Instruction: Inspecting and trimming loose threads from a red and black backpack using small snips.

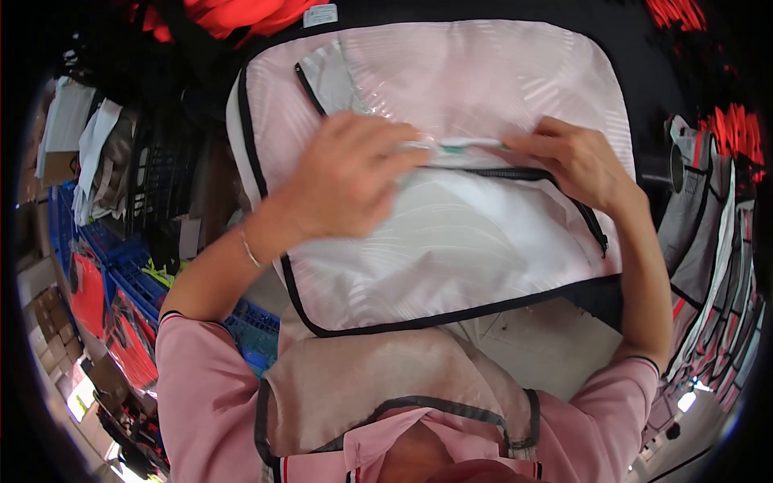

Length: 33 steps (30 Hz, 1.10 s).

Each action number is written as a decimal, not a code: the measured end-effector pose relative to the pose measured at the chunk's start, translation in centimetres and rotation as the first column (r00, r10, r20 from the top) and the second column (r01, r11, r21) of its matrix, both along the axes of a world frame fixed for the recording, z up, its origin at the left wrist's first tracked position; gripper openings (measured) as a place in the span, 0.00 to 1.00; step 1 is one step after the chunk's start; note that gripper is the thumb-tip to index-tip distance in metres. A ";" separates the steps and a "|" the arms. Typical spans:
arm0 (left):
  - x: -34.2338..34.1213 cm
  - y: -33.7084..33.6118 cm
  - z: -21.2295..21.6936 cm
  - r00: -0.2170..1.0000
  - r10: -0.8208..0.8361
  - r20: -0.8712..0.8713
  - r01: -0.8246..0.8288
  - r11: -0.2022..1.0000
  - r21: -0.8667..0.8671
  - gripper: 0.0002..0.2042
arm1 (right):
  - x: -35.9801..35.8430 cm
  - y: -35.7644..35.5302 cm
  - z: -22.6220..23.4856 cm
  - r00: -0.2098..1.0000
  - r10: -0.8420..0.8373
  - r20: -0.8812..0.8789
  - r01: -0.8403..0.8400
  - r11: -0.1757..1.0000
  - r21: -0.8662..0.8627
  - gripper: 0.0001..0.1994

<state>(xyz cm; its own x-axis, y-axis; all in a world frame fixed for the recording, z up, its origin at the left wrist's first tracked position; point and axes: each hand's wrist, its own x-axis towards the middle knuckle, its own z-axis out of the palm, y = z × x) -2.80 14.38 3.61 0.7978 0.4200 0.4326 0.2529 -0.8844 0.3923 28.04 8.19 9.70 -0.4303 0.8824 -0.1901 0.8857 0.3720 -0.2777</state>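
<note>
A large white fabric piece (386,278) with black edging lies before me, its corners rounded. A black zipper (507,172) crosses its middle and bends down at the right, and a shorter zipper (310,90) slants near the top left. Just above the middle zipper runs a shiny, pale folded plastic strip (475,150) with green marks. My left hand (346,173), slightly blurred, pinches the strip's left part. At its right end my right hand (584,161) grips it between thumb and fingers. Clear plastic film glints between the hands, above the strip.
Blue crates (121,262) with red packaged goods (87,290) stand at the left, near a dark rack (149,173). Grey fabric pieces with red trim (700,233) hang at the right. Red material (241,14) lies beyond the fabric piece. A dark round tube end (675,167) sits close to my right wrist.
</note>
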 end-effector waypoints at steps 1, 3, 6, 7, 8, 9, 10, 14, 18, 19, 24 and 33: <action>1.6 -1.2 0.1 0.998 -0.045 0.037 0.047 0.997 -0.065 0.16 | -0.8 0.5 -0.7 1.000 -0.011 0.006 0.011 1.000 0.000 0.22; 2.6 -2.1 -0.7 0.991 -0.108 0.085 0.118 0.985 -0.126 0.17 | -1.6 0.8 -1.6 0.995 0.017 -0.102 -0.010 0.997 0.075 0.20; 1.1 -2.5 -2.8 0.988 -0.149 0.048 0.154 0.976 -0.156 0.19 | 1.4 -1.8 -0.1 0.998 -0.053 0.013 0.053 0.998 0.027 0.18; 0.9 -2.7 -2.7 0.991 -0.128 0.043 0.132 0.983 -0.124 0.18 | 2.7 -3.3 0.7 0.992 -0.117 0.049 0.117 0.993 -0.008 0.18; 0.9 -2.8 -2.7 0.994 -0.105 0.038 0.108 0.990 -0.088 0.18 | 3.6 -4.4 1.2 0.991 -0.126 0.053 0.127 0.992 -0.011 0.18; 1.0 -2.9 -2.7 0.993 -0.113 0.042 0.117 0.989 -0.091 0.18 | 4.3 -5.4 1.5 0.985 -0.160 0.058 0.162 0.986 -0.045 0.18; 1.2 -2.9 -2.7 0.994 -0.096 0.049 0.100 0.993 -0.070 0.17 | 4.5 -6.1 1.9 0.978 -0.200 0.065 0.205 0.976 -0.077 0.18; 1.6 -2.7 -3.3 0.994 -0.070 0.079 0.073 0.997 -0.036 0.16 | 2.5 -4.5 -0.1 0.994 -0.110 0.010 0.110 0.994 0.004 0.17; 1.0 -2.7 -3.3 0.994 -0.068 0.089 0.073 0.996 -0.056 0.15 | 4.2 -7.5 1.1 0.979 -0.194 0.068 0.196 0.981 -0.013 0.16; 1.0 -2.7 -3.2 0.994 -0.067 0.086 0.071 0.997 -0.042 0.15 | 5.1 -8.7 2.0 0.958 -0.244 0.149 0.257 0.964 -0.073 0.15; 2.1 -2.8 -2.7 0.993 -0.089 0.079 0.088 0.996 0.016 0.15 | 5.2 -9.8 1.7 0.964 -0.255 0.076 0.258 0.966 -0.034 0.16; 4.4 -2.7 0.9 0.996 -0.084 -0.043 0.081 0.994 -0.071 0.17 | 5.3 -16.3 6.0 0.847 -0.481 0.226 0.502 0.864 -0.043 0.15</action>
